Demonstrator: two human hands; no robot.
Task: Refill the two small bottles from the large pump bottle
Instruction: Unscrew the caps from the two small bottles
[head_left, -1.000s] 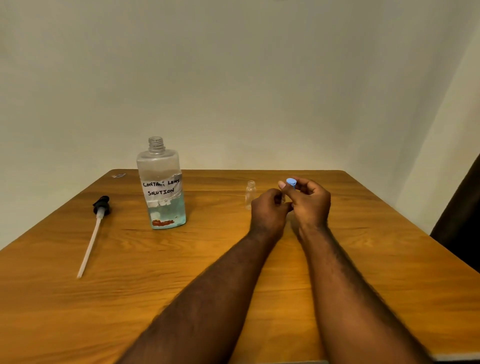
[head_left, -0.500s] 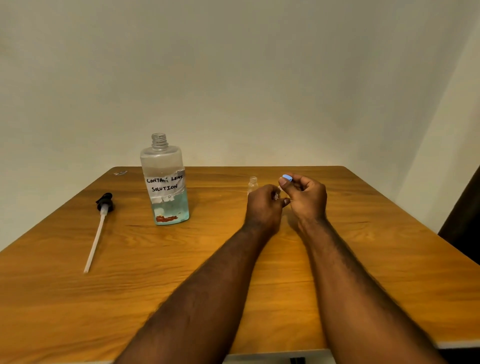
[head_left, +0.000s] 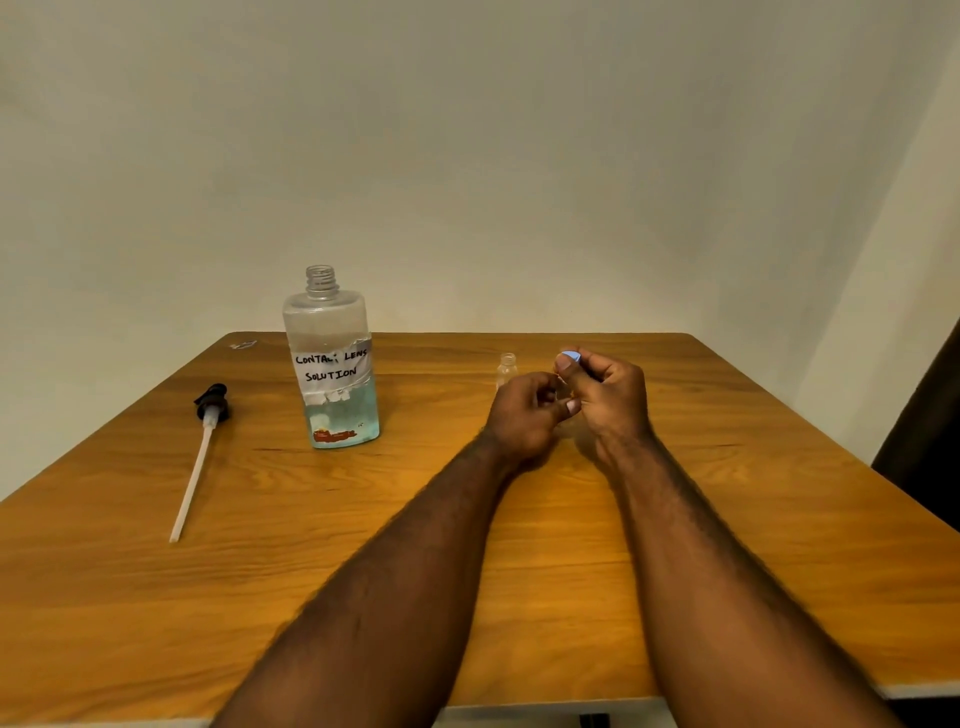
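We are holding both hands together over the middle of the table (head_left: 156, 597), a little toward its far edge, and they are staying almost exactly where they were half a second ago. Our right hand (head_left: 610, 397) is pinching a blue cap (head_left: 570, 356) between thumb and fingertips, raised just above the knuckles. The cap is sitting a shade lower in the pinch than a second ago. Our left hand (head_left: 524, 415) is curling its fingers inward, with its thumb tip touching the right hand. We cannot tell whether it is gripping anything, since the gap between the hands is hiding whatever is there. Compared with a second ago, this hand is now covering more of the foot of the small bottle (head_left: 507, 368). That bottle is standing upright and uncapped just behind the left hand, toward the far edge.

The big bottle (head_left: 332, 364) is standing open-necked left of the hands, nearer the far left corner. It is partly full of bluish liquid and has not moved. Its pump (head_left: 212, 402) is lying flat near the left edge, head toward the far side and tube pointing toward us, also unmoved. A small scrap (head_left: 243, 344) is lying at the far left corner.
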